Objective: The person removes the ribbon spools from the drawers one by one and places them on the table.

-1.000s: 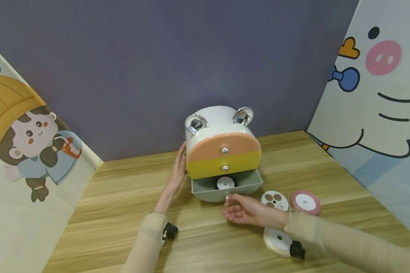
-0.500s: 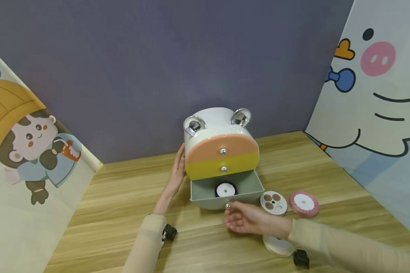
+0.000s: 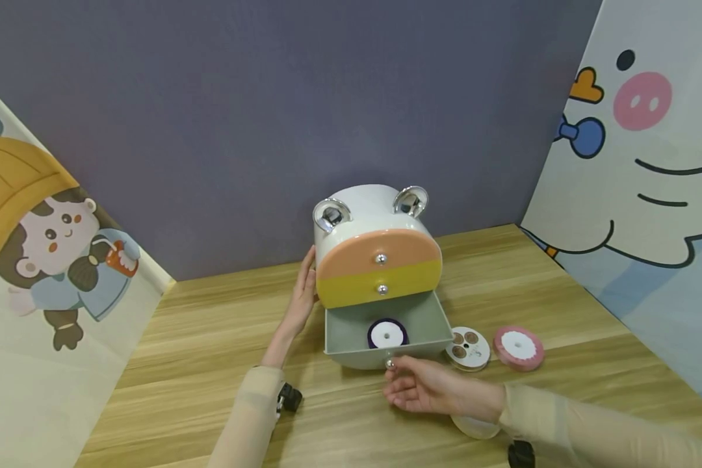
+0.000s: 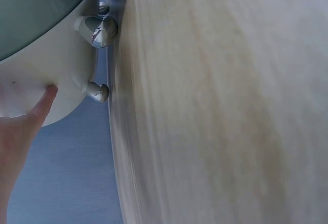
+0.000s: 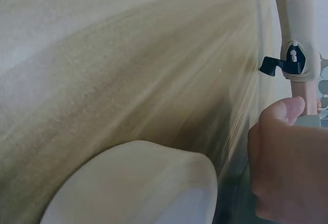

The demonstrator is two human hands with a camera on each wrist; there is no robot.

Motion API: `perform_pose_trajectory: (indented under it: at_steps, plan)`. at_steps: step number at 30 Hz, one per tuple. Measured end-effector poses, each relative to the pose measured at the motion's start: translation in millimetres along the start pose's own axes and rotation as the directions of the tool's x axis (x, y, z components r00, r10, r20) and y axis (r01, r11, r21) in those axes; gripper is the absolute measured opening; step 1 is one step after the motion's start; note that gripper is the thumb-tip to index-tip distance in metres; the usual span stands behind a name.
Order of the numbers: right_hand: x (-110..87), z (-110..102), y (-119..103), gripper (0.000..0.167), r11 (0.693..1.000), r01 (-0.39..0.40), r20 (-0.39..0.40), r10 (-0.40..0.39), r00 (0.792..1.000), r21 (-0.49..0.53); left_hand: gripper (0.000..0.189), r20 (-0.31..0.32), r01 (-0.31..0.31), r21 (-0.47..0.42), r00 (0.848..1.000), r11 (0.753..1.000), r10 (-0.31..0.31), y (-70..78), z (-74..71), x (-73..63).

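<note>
A small white drawer cabinet with silver ear-like trims stands on the table. Its peach and yellow drawers are closed; the grey-green bottom drawer is pulled well out. Inside that drawer lies a purple ribbon roll with a white disc face. My right hand pinches the drawer's silver knob between thumb and forefinger, the other fingers loosely bent below. My left hand rests against the cabinet's left side with extended fingers, partly hidden behind it; in the left wrist view a fingertip touches the white shell.
Right of the drawer lie a white reel with brown circles and a pink ribbon roll. A cream roll is partly hidden under my right wrist. A dark wall stands behind the cabinet, printed panels on both sides.
The bottom drawer has slid farther out toward me with my right hand on its knob, showing the whole purple roll. My left hand has stayed against the cabinet.
</note>
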State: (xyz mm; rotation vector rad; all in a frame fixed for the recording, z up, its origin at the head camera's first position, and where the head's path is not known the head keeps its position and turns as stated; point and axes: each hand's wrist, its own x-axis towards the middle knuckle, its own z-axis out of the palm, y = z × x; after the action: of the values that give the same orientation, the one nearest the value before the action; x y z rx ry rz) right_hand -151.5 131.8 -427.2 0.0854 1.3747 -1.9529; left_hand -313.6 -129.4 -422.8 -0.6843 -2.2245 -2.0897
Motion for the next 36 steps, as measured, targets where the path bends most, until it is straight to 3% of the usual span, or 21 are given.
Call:
perform_pose_trajectory:
  at_steps: [5, 9, 14, 17, 22, 24, 26, 28, 30, 32, 35, 36]
  plan:
    - [-1.5, 0.6, 1.2, 0.024, 1.0, -0.004, 0.015, 0.004, 1.0, -0.004, 0.052, 0.012, 0.015, -0.011, 1.0, 1.0, -0.015, 15.4, 2.6, -5.5]
    - [-1.5, 0.2, 0.6, 0.025, 1.0, -0.008, 0.025, 0.009, 1.0, -0.025, 0.052, 0.01, 0.025, -0.017, 1.0, 1.0, -0.025, 17.5, 3.0, -6.4]
    - [-5.8, -4.0, -6.4, 0.024, 0.989, -0.028, 0.06, 0.037, 0.998, -0.147, 0.052, 0.018, 0.032, -0.024, 0.999, 0.999, -0.031, 17.1, 3.4, -6.5]
    - [-13.1, -7.3, -19.0, 0.022, 0.969, -0.02, 0.157, 0.06, 0.986, -0.246, 0.052, 0.016, 0.035, -0.025, 0.999, 0.999, -0.034, 16.9, 3.3, -6.5]
    - [-26.1, -6.1, -57.6, 0.026, 0.923, 0.109, 0.339, 0.024, 0.94, -0.369, 0.052, 0.013, 0.031, -0.022, 0.999, 0.999, -0.031, 17.2, 2.6, -6.1]
    - [-28.4, -3.2, -74.8, 0.029, 0.877, 0.207, 0.362, -0.041, 0.931, -0.433, 0.052, 0.015, 0.03, -0.022, 0.999, 0.999, -0.03, 17.4, 2.6, -5.9]
    - [-27.7, -0.6, -90.3, 0.031, 0.792, 0.319, 0.369, -0.128, 0.921, -0.521, 0.052, 0.015, 0.031, -0.023, 0.999, 0.999, -0.03, 17.6, 2.2, -5.8]
    - [-25.0, 1.3, -102.5, 0.031, 0.663, 0.41, 0.373, -0.208, 0.904, -0.626, 0.052, 0.016, 0.029, -0.023, 0.999, 0.999, -0.029, 17.5, 1.4, -5.5]
    - [-20.8, 1.7, -110.4, 0.028, 0.473, 0.473, 0.39, -0.269, 0.881, -0.743, 0.052, 0.017, 0.028, -0.023, 0.999, 0.999, -0.028, 16.9, 0.8, -5.4]
    - [-15.5, 0.0, -114.0, 0.026, 0.282, 0.492, 0.418, -0.283, 0.863, -0.824, 0.052, 0.018, 0.028, -0.022, 0.999, 0.999, -0.027, 16.2, 0.5, -5.4]
    - [-6.4, -4.4, -114.1, 0.028, -0.059, 0.507, 0.505, -0.255, 0.825, -0.86, 0.052, 0.023, 0.031, -0.024, 0.999, 0.999, -0.031, 15.2, 0.5, -5.8]
    - [-3.5, -6.4, -113.3, 0.029, -0.155, 0.511, 0.534, -0.235, 0.812, -0.845, 0.052, 0.024, 0.033, -0.024, 0.999, 0.999, -0.033, 15.2, 0.7, -5.9]
